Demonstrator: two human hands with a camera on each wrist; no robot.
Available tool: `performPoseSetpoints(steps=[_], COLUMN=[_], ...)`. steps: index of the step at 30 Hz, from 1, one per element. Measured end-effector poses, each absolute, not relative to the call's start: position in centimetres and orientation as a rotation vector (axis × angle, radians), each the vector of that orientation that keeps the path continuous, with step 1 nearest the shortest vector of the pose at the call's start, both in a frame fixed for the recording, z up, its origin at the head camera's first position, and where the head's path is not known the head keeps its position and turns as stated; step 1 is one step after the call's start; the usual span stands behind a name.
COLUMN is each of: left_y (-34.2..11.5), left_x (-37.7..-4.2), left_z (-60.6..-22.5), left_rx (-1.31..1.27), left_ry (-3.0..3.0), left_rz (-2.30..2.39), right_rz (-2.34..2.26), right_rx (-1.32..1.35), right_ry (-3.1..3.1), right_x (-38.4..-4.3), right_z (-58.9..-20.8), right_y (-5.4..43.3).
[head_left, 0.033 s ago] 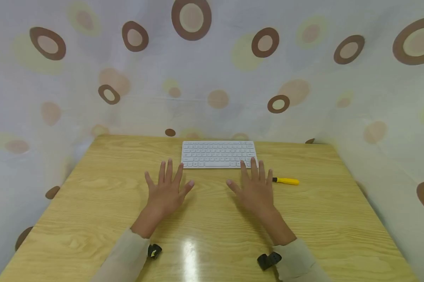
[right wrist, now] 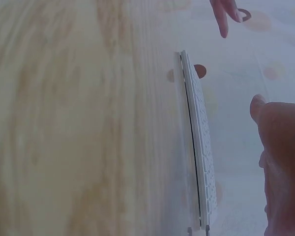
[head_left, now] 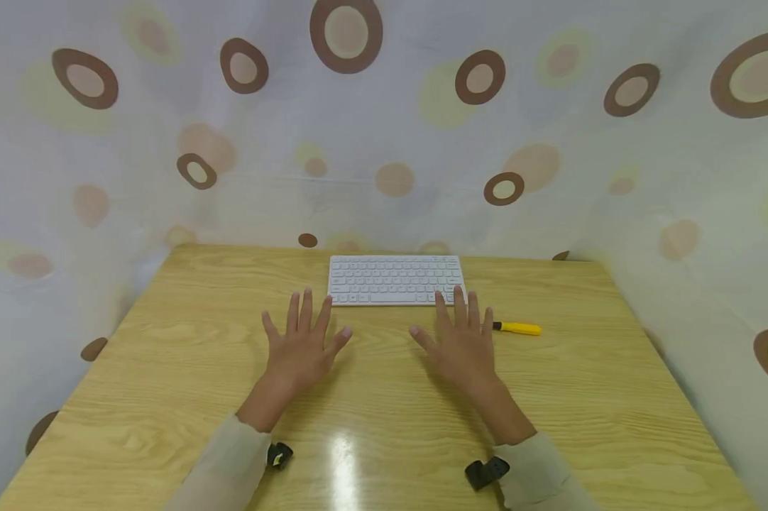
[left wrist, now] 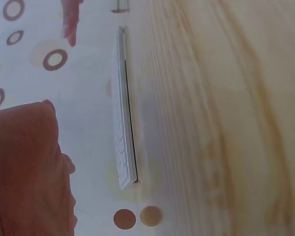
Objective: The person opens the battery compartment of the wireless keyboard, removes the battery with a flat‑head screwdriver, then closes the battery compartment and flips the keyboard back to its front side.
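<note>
My left hand (head_left: pixel 299 357) is held palm down with its fingers spread, left of centre, its fingertips near the front left corner of a white keyboard (head_left: pixel 393 280). Nothing is in its grasp. On the other side my right hand (head_left: pixel 465 355) also has straight, spread fingers and holds nothing; its index and middle fingertips overlap the keyboard's front right corner in the head view. Just right of that hand lies a thin tool with a yellow handle (head_left: pixel 521 328) and black collar, its far end hidden behind the fingers. Both wrist views show the keyboard (left wrist: pixel 124 113) from low down, lying flat.
The wood-grain table (head_left: pixel 199 376) ends at the back just beyond the keyboard. A pale curtain (head_left: pixel 397 128) with brown oval patterns stands behind and on both sides. Black straps with small devices (head_left: pixel 486 472) sit at the cuffs of the light sleeves (head_left: pixel 544 475).
</note>
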State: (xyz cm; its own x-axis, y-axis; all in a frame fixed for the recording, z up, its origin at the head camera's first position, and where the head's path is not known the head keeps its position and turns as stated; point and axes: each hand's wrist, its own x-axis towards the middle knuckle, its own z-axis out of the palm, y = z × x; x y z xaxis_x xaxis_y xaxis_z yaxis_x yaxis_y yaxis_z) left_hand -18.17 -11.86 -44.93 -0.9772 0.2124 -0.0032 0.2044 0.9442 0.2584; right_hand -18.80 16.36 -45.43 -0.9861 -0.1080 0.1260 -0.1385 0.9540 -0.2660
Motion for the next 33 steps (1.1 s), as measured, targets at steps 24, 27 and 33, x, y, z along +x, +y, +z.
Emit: performPoseSetpoints(steps=[24, 27, 33], left_y=[-11.9, -12.1, -13.1], left_x=[-19.5, -20.3, -22.6], left_z=[-45.5, -45.7, -46.0], left_rx=[0.376, 0.404, 0.388], left_ry=[3.095, 3.062, 2.861], left_rz=[0.519, 0.639, 0.954], right_rz=[0.554, 0.722, 1.152], right_rx=[0.147, 0.137, 0.151], right_ry=[-2.922, -2.898, -2.843], right_x=[-20.3, -21.3, -24.0], right_z=[-44.6, -44.2, -43.9], right_y=[17.7, 18.5, 20.9])
